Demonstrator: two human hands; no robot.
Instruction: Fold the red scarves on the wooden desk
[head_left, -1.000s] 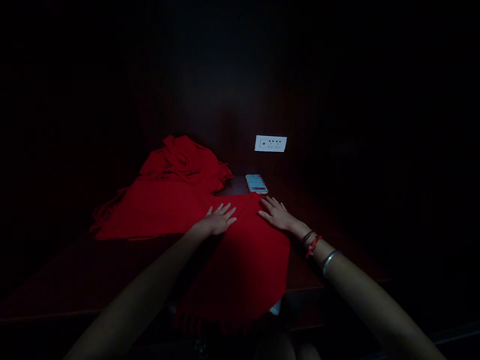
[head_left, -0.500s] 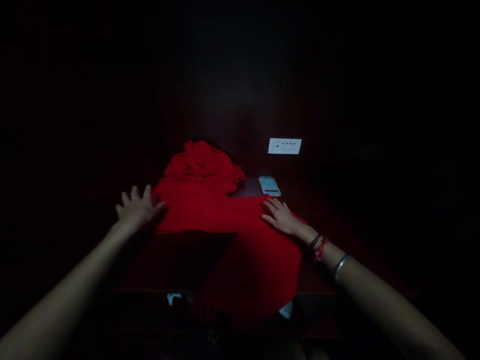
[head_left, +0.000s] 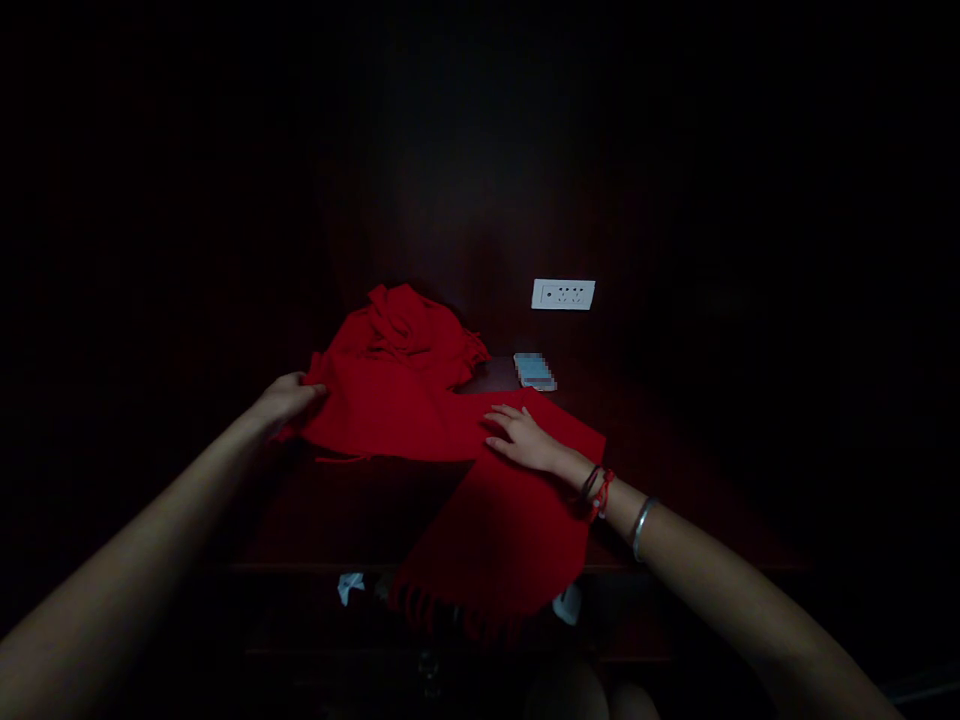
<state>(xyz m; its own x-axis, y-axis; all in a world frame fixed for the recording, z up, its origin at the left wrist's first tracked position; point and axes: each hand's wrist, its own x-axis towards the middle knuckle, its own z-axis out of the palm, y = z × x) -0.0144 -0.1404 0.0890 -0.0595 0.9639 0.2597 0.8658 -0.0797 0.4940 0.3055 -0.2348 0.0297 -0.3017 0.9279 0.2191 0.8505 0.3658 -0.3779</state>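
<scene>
A red fringed cloth [head_left: 495, 510] lies folded at an angle on a dark desk [head_left: 315, 530], its fringed end hanging over the front edge. My left hand [head_left: 291, 397] pinches the cloth's left end, which is slightly raised. My right hand [head_left: 521, 438] rests on the cloth near the fold with its fingers spread. Behind my left hand, more red cloth [head_left: 405, 325] sits in a crumpled heap at the back of the desk.
A lit phone [head_left: 535, 371] lies at the back of the desk, right of the heap. A white socket plate [head_left: 563, 294] is on the dark wall. Below the front edge are a white crumpled piece [head_left: 350, 587] and a pale object [head_left: 568, 605].
My left hand has closed on the cloth's left end, lifting it a little. My right hand has slid left across the cloth. The view has shifted slightly.
</scene>
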